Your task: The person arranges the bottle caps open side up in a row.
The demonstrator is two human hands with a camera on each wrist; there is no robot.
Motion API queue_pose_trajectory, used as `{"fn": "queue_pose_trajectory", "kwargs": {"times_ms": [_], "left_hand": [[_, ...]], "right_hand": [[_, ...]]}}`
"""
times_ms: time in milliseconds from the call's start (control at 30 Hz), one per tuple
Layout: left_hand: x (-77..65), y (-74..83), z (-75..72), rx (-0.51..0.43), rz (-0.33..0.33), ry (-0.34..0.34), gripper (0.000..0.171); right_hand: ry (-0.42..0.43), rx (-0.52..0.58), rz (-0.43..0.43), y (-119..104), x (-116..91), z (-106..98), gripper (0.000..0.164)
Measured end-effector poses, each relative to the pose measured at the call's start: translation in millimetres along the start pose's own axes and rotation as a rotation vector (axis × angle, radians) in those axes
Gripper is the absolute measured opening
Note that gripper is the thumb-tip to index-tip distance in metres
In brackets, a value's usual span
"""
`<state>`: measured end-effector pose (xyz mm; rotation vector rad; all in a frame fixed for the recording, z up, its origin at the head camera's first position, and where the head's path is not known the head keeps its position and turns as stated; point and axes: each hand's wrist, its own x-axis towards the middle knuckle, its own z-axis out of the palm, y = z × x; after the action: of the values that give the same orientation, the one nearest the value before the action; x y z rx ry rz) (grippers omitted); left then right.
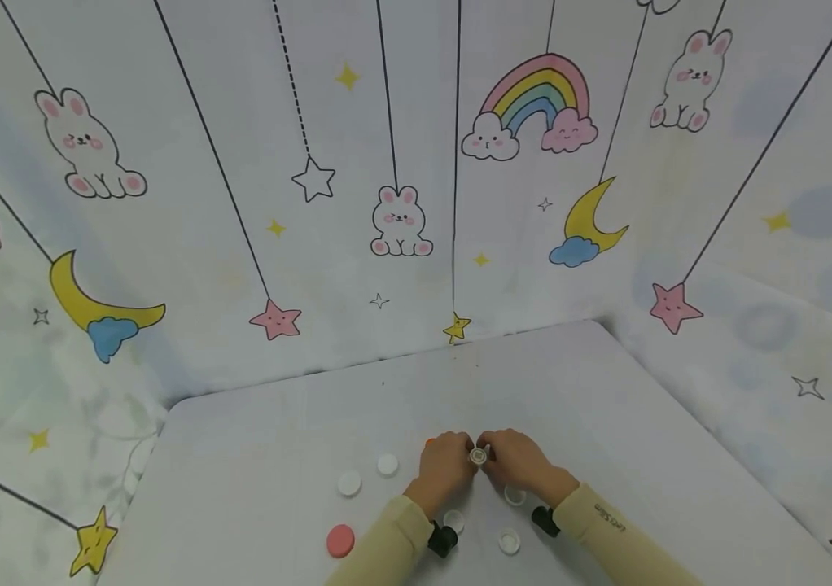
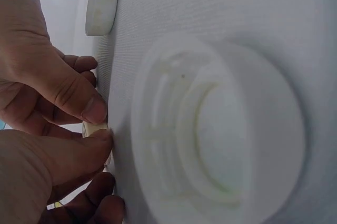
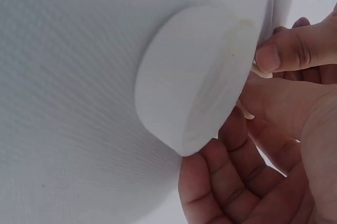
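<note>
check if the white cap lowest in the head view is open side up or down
Open side up: in the head view, the white cap shows its hollow inside with a ring.

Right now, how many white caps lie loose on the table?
5: two white caps left of the left hand, one beside the left wrist camera, one partly hidden by the right hand, one between the forearms. More may be hidden.
</note>
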<state>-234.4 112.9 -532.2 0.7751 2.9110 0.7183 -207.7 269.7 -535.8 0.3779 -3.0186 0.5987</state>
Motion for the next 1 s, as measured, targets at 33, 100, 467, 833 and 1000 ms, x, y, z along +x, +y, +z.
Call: {"fn": "queue_pose_trajectory", "kwargs": {"times_ms": [33, 100, 467, 833, 1000], "left_hand": [[-0.2, 0.0, -0.2, -0.001, 0.000, 0.000, 0.017], [-0.4, -0.1, 0.0, -0.002, -0.002, -0.002, 0.017], [-0.2, -3.4, 0.9, -0.046, 0.001, 0.039, 0.016], [2.7, -3.8, 1.7, -0.061, 0.065, 0.173, 0.018], [1.6, -2.9, 1.5, -0.051, 0.062, 0.183, 0.020]], "right_hand": [[0.003, 0.004, -0.001, -0.6, 0.1, 0.0, 0.016], [0.009, 0.000, -0.001, -1.3, 0.0, 0.1, 0.016], [0.041, 0.014, 0.015, -2.7, -0.5, -0.3, 0.018], [0.143, 0.024, 0.046, -6.3, -4.8, -5.6, 0.026], [0.177, 0.031, 0.008, -6.3, -6.2, -7.3, 0.029]]}}
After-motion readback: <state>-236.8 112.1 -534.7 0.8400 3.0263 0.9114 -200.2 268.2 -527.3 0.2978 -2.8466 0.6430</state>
